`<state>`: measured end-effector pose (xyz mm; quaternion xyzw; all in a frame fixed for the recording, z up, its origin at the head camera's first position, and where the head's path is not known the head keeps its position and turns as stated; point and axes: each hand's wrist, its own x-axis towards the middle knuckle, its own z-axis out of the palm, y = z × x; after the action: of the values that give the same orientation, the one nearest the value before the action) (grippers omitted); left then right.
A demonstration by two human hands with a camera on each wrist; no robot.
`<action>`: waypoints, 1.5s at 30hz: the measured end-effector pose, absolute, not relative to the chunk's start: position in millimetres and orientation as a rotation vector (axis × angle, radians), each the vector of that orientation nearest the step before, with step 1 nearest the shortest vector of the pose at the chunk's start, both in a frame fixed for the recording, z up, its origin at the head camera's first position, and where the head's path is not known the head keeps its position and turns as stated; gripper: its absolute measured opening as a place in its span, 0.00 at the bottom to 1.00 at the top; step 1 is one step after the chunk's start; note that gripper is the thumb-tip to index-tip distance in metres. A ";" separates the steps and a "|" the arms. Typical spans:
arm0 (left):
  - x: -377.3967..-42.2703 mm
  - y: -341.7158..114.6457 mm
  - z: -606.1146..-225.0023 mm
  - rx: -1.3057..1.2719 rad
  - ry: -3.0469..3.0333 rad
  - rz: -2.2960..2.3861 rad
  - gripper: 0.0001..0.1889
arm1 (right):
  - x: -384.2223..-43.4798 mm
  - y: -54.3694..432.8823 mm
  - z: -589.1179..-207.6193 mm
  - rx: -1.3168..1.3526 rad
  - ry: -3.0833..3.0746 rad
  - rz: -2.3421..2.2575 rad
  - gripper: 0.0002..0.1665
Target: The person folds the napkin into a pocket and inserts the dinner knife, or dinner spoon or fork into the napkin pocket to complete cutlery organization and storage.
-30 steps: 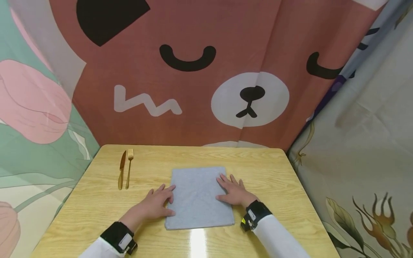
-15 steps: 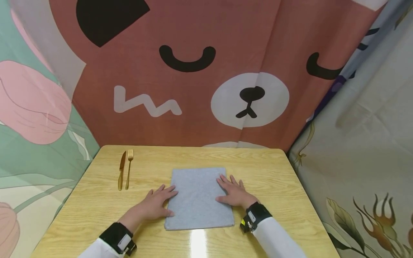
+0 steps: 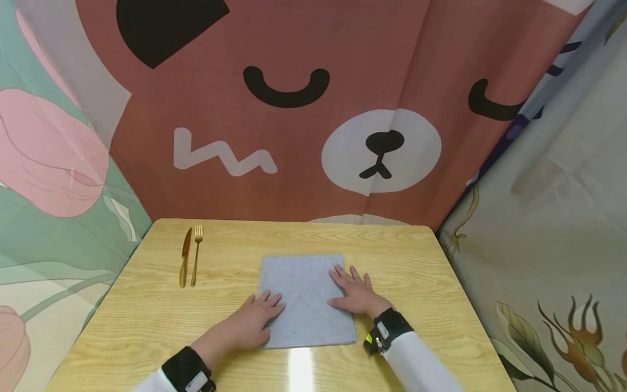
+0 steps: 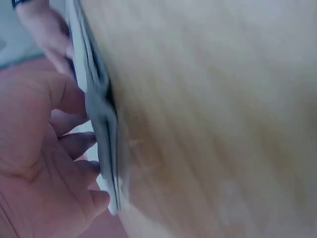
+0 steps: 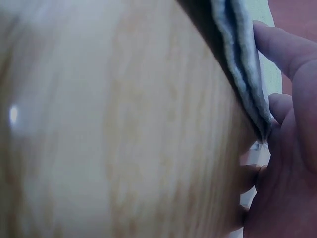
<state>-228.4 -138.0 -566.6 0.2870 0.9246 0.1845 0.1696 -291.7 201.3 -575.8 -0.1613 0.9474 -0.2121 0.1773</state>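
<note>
A grey-blue folded cloth (image 3: 308, 296) lies flat as a near square at the middle of the table. My left hand (image 3: 252, 321) rests on its left edge, fingers spread over the top. On the right edge lies my right hand (image 3: 357, 294), its fingers extended and the thumb pointing inward across the cloth. In the left wrist view the stacked layers of the cloth (image 4: 101, 114) show edge-on beside the fingers. The right wrist view likewise shows the layered edge of the cloth (image 5: 240, 59), with the right hand (image 5: 292, 114) against it.
A gold knife (image 3: 185, 258) and a gold fork (image 3: 196, 256) lie side by side at the back left of the wooden table (image 3: 392, 245). Printed curtains hang behind the table, a bear-patterned curtain (image 3: 294, 136) at the back and others at both sides.
My left hand has slid right and slightly nearer, its fingers now further over the cloth. The right hand and the cloth stay in place.
</note>
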 end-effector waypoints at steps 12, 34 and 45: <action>-203.3 -119.2 -553.9 0.880 2.552 0.452 0.38 | -293.2 203.4 -581.8 -0.473 2.717 -0.611 0.50; -205.6 -115.4 -557.4 0.926 2.623 0.346 0.31 | -212.5 125.2 -546.2 -1.047 2.708 -0.137 0.28; -208.1 -116.0 -558.8 0.845 2.580 0.425 0.36 | -209.8 114.1 -546.0 -1.112 2.758 -0.050 0.20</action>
<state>-208.1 -116.0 -558.8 0.3016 0.9207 0.1518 0.1956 -209.8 114.1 -546.0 -0.3725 0.9241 -0.0168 0.0834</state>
